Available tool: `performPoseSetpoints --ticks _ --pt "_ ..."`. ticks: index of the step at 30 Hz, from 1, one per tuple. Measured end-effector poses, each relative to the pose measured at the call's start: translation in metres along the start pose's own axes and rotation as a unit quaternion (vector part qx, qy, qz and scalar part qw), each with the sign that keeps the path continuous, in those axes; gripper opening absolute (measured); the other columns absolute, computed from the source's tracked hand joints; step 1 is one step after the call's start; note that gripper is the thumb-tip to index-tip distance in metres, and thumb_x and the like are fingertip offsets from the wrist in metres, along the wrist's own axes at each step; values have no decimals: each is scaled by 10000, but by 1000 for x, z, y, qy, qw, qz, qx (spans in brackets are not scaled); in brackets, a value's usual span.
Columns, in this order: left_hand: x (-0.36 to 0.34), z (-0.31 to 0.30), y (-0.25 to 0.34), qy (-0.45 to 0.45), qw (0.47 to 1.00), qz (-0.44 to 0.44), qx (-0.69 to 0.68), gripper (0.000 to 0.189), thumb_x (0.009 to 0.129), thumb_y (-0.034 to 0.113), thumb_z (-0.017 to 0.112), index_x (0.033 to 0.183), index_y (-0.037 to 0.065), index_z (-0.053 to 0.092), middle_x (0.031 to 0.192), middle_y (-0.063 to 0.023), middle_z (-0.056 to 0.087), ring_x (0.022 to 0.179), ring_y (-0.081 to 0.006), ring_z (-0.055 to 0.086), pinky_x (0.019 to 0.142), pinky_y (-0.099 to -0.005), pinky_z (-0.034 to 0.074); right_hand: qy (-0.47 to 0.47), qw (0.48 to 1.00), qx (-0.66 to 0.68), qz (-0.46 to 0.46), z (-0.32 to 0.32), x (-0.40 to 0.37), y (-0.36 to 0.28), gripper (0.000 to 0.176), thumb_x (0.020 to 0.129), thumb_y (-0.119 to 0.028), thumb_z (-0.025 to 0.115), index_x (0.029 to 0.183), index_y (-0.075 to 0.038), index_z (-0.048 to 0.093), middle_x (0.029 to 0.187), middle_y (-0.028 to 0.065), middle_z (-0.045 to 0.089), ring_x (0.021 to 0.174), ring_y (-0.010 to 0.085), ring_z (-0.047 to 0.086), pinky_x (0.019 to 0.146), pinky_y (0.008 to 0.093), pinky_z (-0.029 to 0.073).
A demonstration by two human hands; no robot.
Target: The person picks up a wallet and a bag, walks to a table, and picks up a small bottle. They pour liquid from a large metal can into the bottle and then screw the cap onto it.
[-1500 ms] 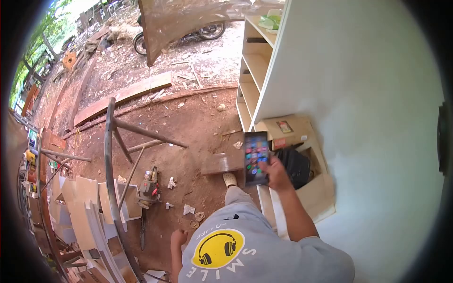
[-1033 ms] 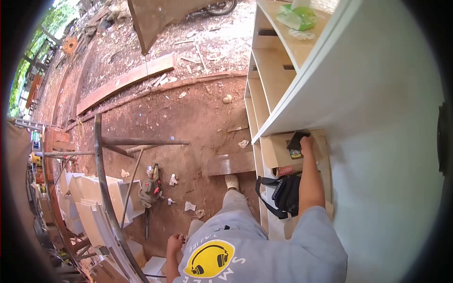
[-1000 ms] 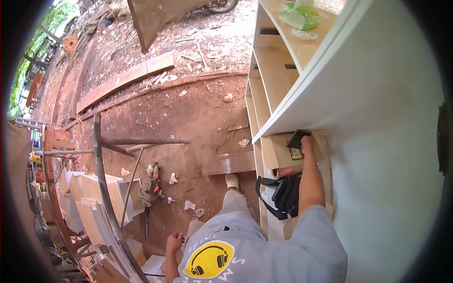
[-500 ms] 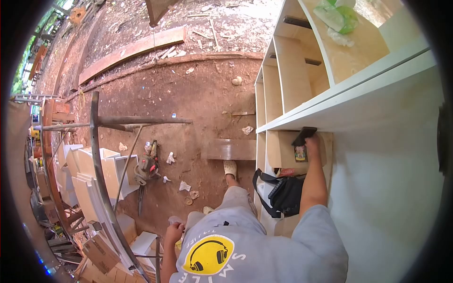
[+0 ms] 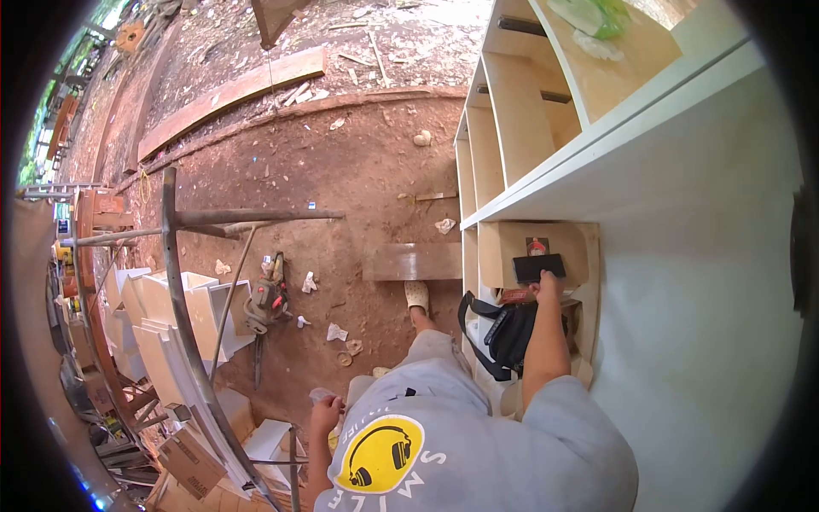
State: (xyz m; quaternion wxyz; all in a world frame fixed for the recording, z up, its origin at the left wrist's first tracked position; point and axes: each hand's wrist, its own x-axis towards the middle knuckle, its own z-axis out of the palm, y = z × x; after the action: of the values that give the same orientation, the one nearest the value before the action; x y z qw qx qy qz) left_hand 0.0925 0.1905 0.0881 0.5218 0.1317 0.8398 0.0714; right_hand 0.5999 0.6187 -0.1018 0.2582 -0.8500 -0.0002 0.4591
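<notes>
My right hand (image 5: pixel 546 286) is closed on a flat black object (image 5: pixel 539 268) like a phone or wallet, above the wooden shelf of the white cabinet (image 5: pixel 648 196). Just beyond that object a small red picture or packet (image 5: pixel 537 246) shows on the wood. A black bag with a strap (image 5: pixel 512 337) lies beside my right forearm. Down by my left side, my left hand (image 5: pixel 327 413) has its fingers curled round a small pale, translucent thing (image 5: pixel 321 395), too small to name.
A chainsaw (image 5: pixel 267 299) lies on the dirt floor among paper scraps. Wooden poles (image 5: pixel 256 217) stand at the left, before white cabinet pieces (image 5: pixel 171 307) and a cardboard box (image 5: pixel 189 462). A board (image 5: pixel 413 261) lies by my foot; a green-and-white plastic bag (image 5: pixel 597 17) sits on the cabinet.
My right hand has drawn the black object toward me and a little left, turning it level. The cabinet has shifted slightly left in view. My left hand stays low.
</notes>
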Motion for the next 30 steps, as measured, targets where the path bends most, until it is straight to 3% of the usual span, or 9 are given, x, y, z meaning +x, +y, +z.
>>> performPoseSetpoints --ticks 8,12,17,19,20,21,23,24,30 --pt "-9 4 -7 1 998 -4 66 338 940 264 580 1040 -46 671 871 -166 727 762 -229 725 721 -349 554 -34 965 -261 8 24 -4 13 532 986 -503 461 950 13 580 581 165 612 394 236 539 358 355 419" --pt "-25 1 -12 7 999 -17 43 351 932 289 582 1023 -35 680 858 -157 727 782 -242 724 744 -358 552 -23 986 -155 50 40 -13 41 617 996 -537 410 835 36 573 613 165 621 411 237 554 342 357 419" --pt "-23 5 -23 -11 998 -13 53 368 929 339 560 1038 14 693 897 -167 722 846 -297 711 793 -397 544 45 982 -144 -115 64 -41 60 635 994 -516 440 675 20 556 502 121 540 390 245 555 316 379 392" --pt "-16 8 -42 -1 997 2 71 374 930 357 553 1056 36 696 942 -179 718 901 -325 698 830 -416 533 20 912 -254 -322 81 4 112 510 961 -389 500 679 21 608 549 149 585 390 242 547 376 411 413" --pt "-12 13 -49 14 996 15 88 376 931 364 551 1066 45 697 969 -185 714 930 -336 689 849 -424 527 -110 920 -278 -253 80 -54 99 491 947 -393 521 671 2 621 531 132 582 382 229 545 366 395 408" --pt "-11 20 -52 28 994 25 103 378 931 370 549 1076 54 698 996 -191 711 959 -347 681 869 -431 520 -206 890 -281 -294 80 -86 101 491 944 -376 531 626 -13 619 499 112 569 377 215 542 362 376 409" --pt "-37 17 -31 44 997 7 64 396 927 388 553 1087 57 698 1037 -200 699 993 -365 663 894 -442 505 -260 859 -352 -267 94 -105 125 458 953 -336 550 626 -20 612 471 106 559 376 202 549 362 355 417" --pt "-47 14 -24 43 998 4 48 405 925 397 555 1093 58 699 1058 -204 693 1010 -373 654 907 -448 498 -309 795 -447 -269 100 -119 126 430 954 -345 550 682 -19 617 496 115 580 385 200 562 367 340 432" --pt "-59 76 -139 111 991 0 -78 427 910 429 565 1062 58 711 1005 -183 708 939 -339 678 838 -425 524 -395 669 -581 -242 136 -180 173 330 969 -290 537 879 21 603 651 167 648 446 250 613 375 335 459"
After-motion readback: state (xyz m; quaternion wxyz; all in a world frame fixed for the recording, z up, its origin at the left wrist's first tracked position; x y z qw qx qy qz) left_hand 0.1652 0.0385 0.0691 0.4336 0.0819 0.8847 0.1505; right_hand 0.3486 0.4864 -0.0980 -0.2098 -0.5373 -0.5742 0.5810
